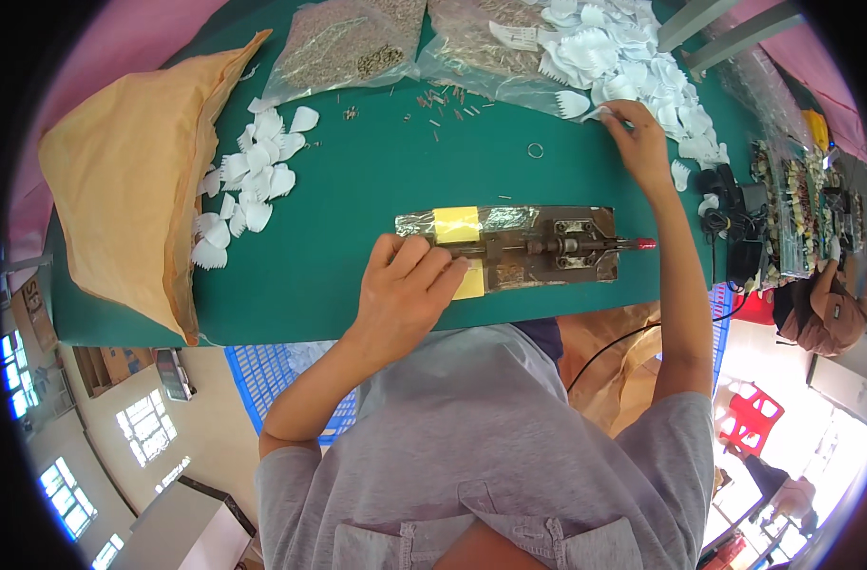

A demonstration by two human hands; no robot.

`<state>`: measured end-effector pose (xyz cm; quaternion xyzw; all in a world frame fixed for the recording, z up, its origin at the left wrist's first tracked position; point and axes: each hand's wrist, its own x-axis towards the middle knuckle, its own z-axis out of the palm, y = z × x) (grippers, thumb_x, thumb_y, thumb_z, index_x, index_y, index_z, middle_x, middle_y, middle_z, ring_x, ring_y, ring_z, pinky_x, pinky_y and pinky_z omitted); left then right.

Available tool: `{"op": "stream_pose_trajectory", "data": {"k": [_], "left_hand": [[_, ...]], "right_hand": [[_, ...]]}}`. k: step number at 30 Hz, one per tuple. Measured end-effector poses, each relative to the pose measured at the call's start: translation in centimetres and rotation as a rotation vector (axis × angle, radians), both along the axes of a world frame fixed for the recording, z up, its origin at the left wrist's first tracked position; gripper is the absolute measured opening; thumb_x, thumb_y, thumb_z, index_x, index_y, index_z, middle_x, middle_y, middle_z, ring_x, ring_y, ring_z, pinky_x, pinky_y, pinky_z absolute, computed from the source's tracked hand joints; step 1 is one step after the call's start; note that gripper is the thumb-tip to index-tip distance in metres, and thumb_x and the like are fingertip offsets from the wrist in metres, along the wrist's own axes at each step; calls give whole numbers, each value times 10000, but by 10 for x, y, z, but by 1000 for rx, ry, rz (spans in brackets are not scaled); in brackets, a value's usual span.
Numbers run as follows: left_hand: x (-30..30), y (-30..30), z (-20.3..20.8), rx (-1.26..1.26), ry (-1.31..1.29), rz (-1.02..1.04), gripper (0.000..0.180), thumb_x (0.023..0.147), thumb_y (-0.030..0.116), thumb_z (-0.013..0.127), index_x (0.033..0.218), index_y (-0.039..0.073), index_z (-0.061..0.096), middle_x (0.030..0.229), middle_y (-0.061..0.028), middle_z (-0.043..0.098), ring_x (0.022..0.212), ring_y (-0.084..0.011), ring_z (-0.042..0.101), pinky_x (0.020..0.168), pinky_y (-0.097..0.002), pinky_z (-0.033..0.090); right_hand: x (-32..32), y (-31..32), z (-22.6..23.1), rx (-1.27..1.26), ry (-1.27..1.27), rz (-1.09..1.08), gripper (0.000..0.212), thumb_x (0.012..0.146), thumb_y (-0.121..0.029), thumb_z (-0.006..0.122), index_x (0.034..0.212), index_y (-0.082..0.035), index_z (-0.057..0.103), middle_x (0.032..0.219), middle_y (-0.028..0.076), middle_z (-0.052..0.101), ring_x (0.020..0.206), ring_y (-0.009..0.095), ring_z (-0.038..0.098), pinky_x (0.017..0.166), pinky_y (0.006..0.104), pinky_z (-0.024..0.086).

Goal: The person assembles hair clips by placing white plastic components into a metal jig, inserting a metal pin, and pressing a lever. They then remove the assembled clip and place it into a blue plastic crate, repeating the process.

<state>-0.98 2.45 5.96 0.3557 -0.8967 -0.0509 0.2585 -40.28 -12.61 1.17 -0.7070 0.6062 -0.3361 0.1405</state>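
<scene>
A metal push clamp with a red-tipped handle is mounted on a flat base plate in front of me. Yellow tape covers part of its left end. My left hand rests over that end, fingers curled together at the clamp's tip; whatever they pinch is hidden. To the far right, my right hand reaches to the edge of a big pile of white toothed plastic pieces. Its thumb and forefinger are closed on one white toothed piece.
Another heap of white pieces lies left, beside a large tan paper bag. Clear bags of small metal parts stand at the back, with loose pins before them. A ring lies behind the clamp. Grey bars overhang the far right.
</scene>
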Motion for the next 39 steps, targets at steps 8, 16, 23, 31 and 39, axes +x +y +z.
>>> {"op": "stream_pose_trajectory", "data": {"k": [8, 16, 23, 31, 39], "left_hand": [[-5, 0, -20, 43, 280, 222, 591, 727, 16, 807, 1286, 137, 655, 1262, -60, 626, 1152, -286, 586, 963, -440, 444], [0, 7, -49, 272, 490, 264, 744, 821, 89, 821, 1492, 73, 499, 1310, -90, 669, 1264, -337, 533, 1084, -469, 412], [7, 5, -52, 422, 506, 192, 794, 846, 50, 805, 1547, 40, 433, 1300, -101, 704, 1338, -318, 504, 1100, -427, 453], [7, 4, -51, 511, 547, 178, 744, 855, 34, 794, 1515, 40, 453, 1246, -86, 711, 1327, -303, 500, 1069, -416, 472], [6, 0, -52, 497, 554, 142, 667, 856, 23, 791, 1462, 67, 518, 1207, -63, 710, 1265, -286, 511, 1037, -399, 482]], "right_hand": [[128, 67, 76, -1, 202, 438, 273, 888, 4, 626, 1150, -33, 690, 1039, 136, 670, 970, 363, 686, 828, 450, 575], [183, 84, 77, 90, 180, 811, 223, 848, -32, 763, 1066, -26, 716, 951, 102, 697, 929, 271, 690, 770, 376, 564], [169, 92, 72, 519, -154, 633, 161, 878, -70, 788, 1035, -37, 793, 946, 79, 759, 840, 190, 683, 768, 334, 554], [177, 111, 64, 353, -114, 568, 169, 887, -83, 789, 1046, -29, 779, 1014, 92, 774, 887, 251, 675, 827, 383, 530], [180, 126, 55, -120, 17, 579, 183, 778, -34, 826, 931, -73, 734, 991, 44, 717, 872, 246, 676, 744, 388, 503]]}}
